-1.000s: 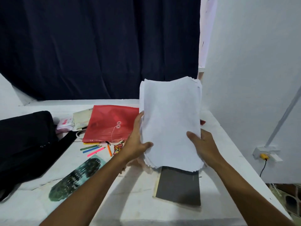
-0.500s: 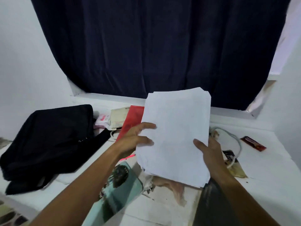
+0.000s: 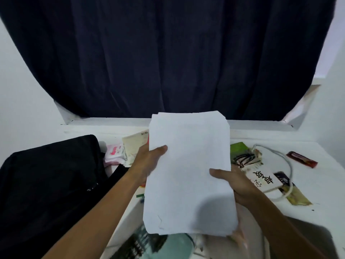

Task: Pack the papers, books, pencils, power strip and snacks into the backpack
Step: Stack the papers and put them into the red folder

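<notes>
While a dark curtain (image 3: 168,53) is hanging across the far wall and filling most of the view, a white surface (image 3: 308,208) is stretching out beneath it and carrying everything else. Lying at the left on that surface, the black backpack (image 3: 46,184) is sitting with its flap toward the far side. Hovering above the middle of the surface, a thick stack of white papers (image 3: 188,174) is being held upright and tilted slightly away, well clear of the backpack. Gripping the stack's left edge, the left hand (image 3: 147,163) is pressing its thumb onto the front sheet while its fingers are wrapping behind, out of sight. Gripping the right edge lower down, the right hand (image 3: 237,184) is laying its thumb across the front in the same way, its fingers hidden behind the sheets. Peeking out near the bottom edge, a teal book (image 3: 158,245) is lying flat under the stack. Lying to the right, a white booklet with black characters (image 3: 261,178) is resting near a looping white cable (image 3: 288,165). Sitting just far of that booklet, a green packet (image 3: 239,148) is touching it. Resting far right and apart, a red snack bar (image 3: 301,158) is lying alone. Sitting just right of the backpack, a pink packet (image 3: 114,153) is lying beside a cream book (image 3: 134,144).
</notes>
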Demonstrator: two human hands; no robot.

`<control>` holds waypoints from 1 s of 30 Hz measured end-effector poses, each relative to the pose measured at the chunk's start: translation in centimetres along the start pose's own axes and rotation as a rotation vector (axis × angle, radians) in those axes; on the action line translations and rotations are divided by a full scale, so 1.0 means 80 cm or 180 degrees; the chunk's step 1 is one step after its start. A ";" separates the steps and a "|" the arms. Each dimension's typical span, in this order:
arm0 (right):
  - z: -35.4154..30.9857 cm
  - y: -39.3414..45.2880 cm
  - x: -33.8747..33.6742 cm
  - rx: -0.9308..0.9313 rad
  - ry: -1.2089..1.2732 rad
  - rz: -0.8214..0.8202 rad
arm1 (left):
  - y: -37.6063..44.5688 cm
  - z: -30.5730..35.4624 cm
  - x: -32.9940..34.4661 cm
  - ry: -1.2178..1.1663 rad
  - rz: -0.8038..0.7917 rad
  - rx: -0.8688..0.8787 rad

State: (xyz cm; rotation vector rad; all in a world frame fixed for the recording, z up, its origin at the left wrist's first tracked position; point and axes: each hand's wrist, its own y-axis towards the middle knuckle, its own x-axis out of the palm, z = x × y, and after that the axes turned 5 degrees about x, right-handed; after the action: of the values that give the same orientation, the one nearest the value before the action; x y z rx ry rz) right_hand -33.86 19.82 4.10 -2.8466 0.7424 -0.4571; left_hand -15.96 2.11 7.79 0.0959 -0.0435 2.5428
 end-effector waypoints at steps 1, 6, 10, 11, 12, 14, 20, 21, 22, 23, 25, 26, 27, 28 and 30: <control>0.000 0.003 0.006 0.0015 -0.0039 0.0008 | 0.005 0.003 -0.002 -0.0021 0.0024 0.0098; -0.002 0.015 0.027 -0.0151 -0.0228 0.0369 | 0.050 0.004 -0.015 0.0177 0.0036 0.0237; -0.004 0.006 0.006 -0.0378 0.0169 0.1082 | 0.108 -0.035 -0.052 0.2363 0.0266 0.0230; -0.001 0.003 -0.003 -0.0388 0.0300 0.1200 | 0.114 -0.043 -0.058 0.2657 0.0199 0.0078; 0.002 0.000 -0.015 -0.0383 0.0414 0.1322 | 0.117 -0.049 -0.060 0.2673 0.0178 -0.0033; 0.005 -0.007 -0.033 -0.0359 0.0617 0.1514 | 0.122 -0.054 -0.058 0.2513 0.0314 -0.0118; 0.009 -0.014 -0.057 -0.0388 0.0847 0.1504 | 0.134 -0.042 -0.051 0.0972 0.0136 -0.0802; 0.009 -0.014 -0.059 -0.0388 0.0857 0.1499 | 0.132 -0.038 -0.047 0.0751 0.0114 -0.0773; 0.007 -0.013 -0.060 -0.0384 0.0880 0.1482 | 0.130 -0.035 -0.044 0.0546 0.0131 -0.0683; 0.004 -0.012 -0.062 -0.0391 0.0919 0.1443 | 0.126 -0.030 -0.039 0.0357 0.0179 -0.0560; -0.005 -0.010 -0.064 -0.0397 0.1018 0.1322 | 0.115 -0.020 -0.036 -0.0006 0.0346 -0.0323; -0.010 -0.008 -0.064 -0.0405 0.1076 0.1244 | 0.110 -0.019 -0.036 -0.0189 0.0433 -0.0245; -0.015 -0.006 -0.065 -0.0409 0.1128 0.1164 | 0.102 -0.018 -0.038 -0.0334 0.0541 -0.0200; -0.020 -0.004 -0.064 -0.0406 0.1165 0.1042 | 0.093 -0.019 -0.040 -0.0456 0.0671 -0.0183; -0.026 0.000 -0.059 -0.0366 0.1185 0.0899 | 0.072 -0.028 -0.048 -0.0708 0.0957 -0.0212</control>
State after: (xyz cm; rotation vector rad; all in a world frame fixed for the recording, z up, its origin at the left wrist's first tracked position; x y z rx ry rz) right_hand -38.49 22.03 4.88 -2.7225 1.2512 -0.9377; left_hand -16.19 -4.71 5.20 0.3710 -0.2462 2.8148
